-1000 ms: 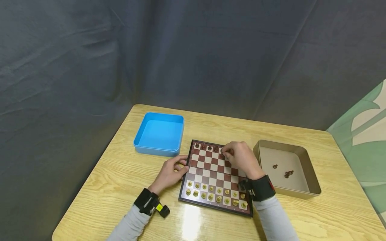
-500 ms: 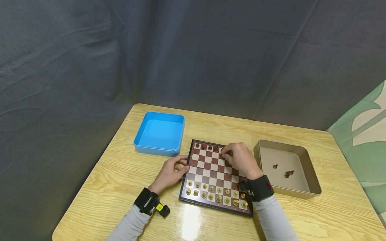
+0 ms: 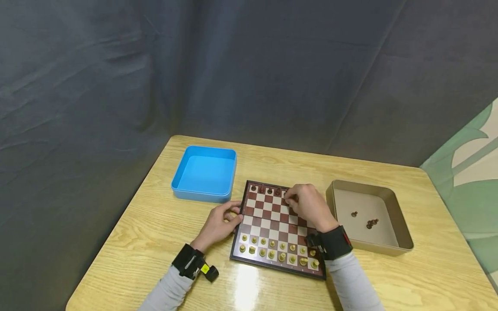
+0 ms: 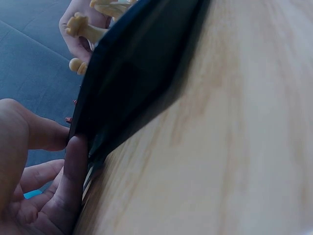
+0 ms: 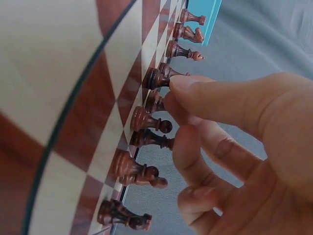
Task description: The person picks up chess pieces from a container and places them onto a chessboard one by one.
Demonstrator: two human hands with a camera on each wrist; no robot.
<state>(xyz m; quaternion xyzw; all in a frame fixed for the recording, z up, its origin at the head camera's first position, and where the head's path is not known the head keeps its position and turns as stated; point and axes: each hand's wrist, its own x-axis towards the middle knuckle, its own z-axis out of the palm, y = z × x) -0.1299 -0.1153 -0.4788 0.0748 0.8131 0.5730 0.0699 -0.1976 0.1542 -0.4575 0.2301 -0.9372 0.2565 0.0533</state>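
A folding chessboard [image 3: 266, 223] lies on the table. My left hand [image 3: 218, 222] grips its left edge between thumb and fingers; the left wrist view shows the board's dark underside [image 4: 132, 73]. Over the far rows, my right hand [image 3: 311, 208] pinches a dark pawn [image 5: 156, 78] between thumb and index finger, its base at the board. Around it stand other dark pieces, among them a rook [image 5: 193, 17], a knight [image 5: 188, 33] and a bishop [image 5: 183, 50] on the back row. Gold-coloured chess pieces [image 3: 282, 257] fill the two near rows. In the head view my right fingers hide the pinched pawn.
A beige tray [image 3: 398, 216] at the right holds several dark pawns [image 3: 369, 224]. At the back left stands a blue tray [image 3: 206, 172]. A dark curtain [image 3: 253, 77] hangs behind the wooden table [image 3: 155, 229].
My right hand has shifted very slightly to the left over the far rows. My left hand keeps its grip on the board's edge, and the pawns in the beige tray lie as before.
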